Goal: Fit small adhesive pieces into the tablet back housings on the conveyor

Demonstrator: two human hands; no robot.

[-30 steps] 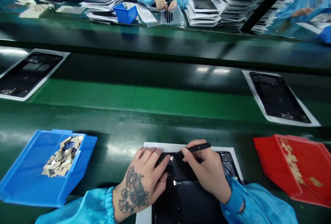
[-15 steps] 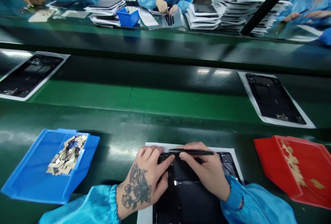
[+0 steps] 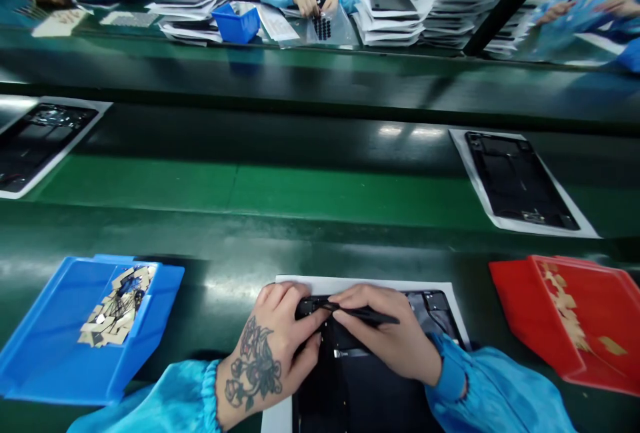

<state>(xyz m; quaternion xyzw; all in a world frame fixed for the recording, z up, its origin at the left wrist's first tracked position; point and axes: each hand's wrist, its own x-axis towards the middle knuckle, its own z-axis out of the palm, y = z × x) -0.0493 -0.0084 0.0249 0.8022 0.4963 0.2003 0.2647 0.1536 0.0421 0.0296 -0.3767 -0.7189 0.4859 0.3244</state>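
Observation:
A black tablet shell [image 3: 380, 386] with its inside showing lies on a white sheet [image 3: 277, 413] in front of me. My left hand [image 3: 273, 346], with a tattoo on its back, rests at the shell's upper left corner. Its index finger stretches along the top edge, the thumb lies lower, and it grips nothing I can see. My right hand [image 3: 393, 333] pinches black tweezers [image 3: 373, 315], their tips beside my left index fingertip. Whether the tips hold a small part cannot be made out.
On the left stands a blue bin [image 3: 55, 346] with small beige-backed wired parts [image 3: 117, 310]. A red bin [image 3: 595, 333] with beige scraps is at right. Two more shells [image 3: 523, 183] [image 3: 43, 136] lie on sheets along the green belt [image 3: 280, 193]. Co-workers sit beyond, by paper stacks [image 3: 465, 6].
The tweezers' tips have dropped slightly and point more down into the shell's corner by my left index finger. The whole view has shifted a little; both hands stay at the corner.

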